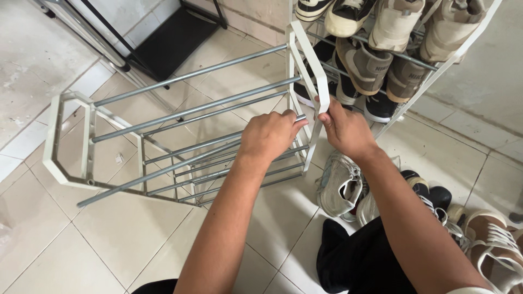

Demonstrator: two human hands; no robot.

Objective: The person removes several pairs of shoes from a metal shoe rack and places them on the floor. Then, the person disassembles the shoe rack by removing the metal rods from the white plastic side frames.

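Note:
A shoe rack lies on its side on the tiled floor, with several grey metal rods (190, 111) running between two white plastic end frames. My left hand (269, 135) grips the end of one metal rod where it meets the near white end frame (310, 71). My right hand (346, 129) pinches the lower edge of that same white frame. The far white end frame (65, 136) rests on the floor at the left. One lower rod (136, 182) sticks out loose toward the left.
A second rack (414, 57) loaded with several sneakers stands at the upper right against the wall. Loose shoes (340, 185) lie on the floor by my right arm, more at the far right. A black frame (174, 38) stands at the top.

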